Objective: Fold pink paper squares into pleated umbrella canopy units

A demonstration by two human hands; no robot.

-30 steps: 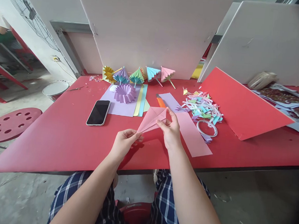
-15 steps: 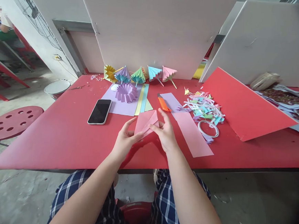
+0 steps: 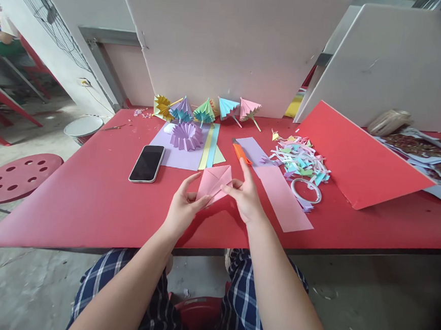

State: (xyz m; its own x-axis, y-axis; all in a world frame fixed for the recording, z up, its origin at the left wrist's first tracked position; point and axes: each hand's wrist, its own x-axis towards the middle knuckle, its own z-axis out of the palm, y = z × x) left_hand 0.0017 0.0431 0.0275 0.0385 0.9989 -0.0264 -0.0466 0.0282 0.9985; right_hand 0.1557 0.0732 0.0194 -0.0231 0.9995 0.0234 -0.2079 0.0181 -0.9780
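Note:
A pink sheet of folded paper (image 3: 215,181), creased with diagonal lines, is held just above the red table near its front edge. My left hand (image 3: 183,202) pinches its lower left side, thumb on top and fingers behind. On the right edge, my right hand (image 3: 244,195) grips it between thumb and fingers, with the index finger pointing up and away. Just beyond that fingertip lies an orange utility knife (image 3: 241,154). To the right of my right hand is a flat pink paper strip (image 3: 284,200), partly over a lilac strip (image 3: 252,150).
Small paper umbrellas (image 3: 205,111) line the back of the red table (image 3: 99,201). A phone (image 3: 147,164) lies left, near a pleated purple paper ring (image 3: 186,137). On the right are paper scraps (image 3: 297,156), a tape roll (image 3: 306,191) and a tilted red board (image 3: 358,155).
The raised flap on the pink paper now lies flatter, and the sheet shows a squarer outline. My right index finger has stretched further out. Both hands keep hold of the paper.

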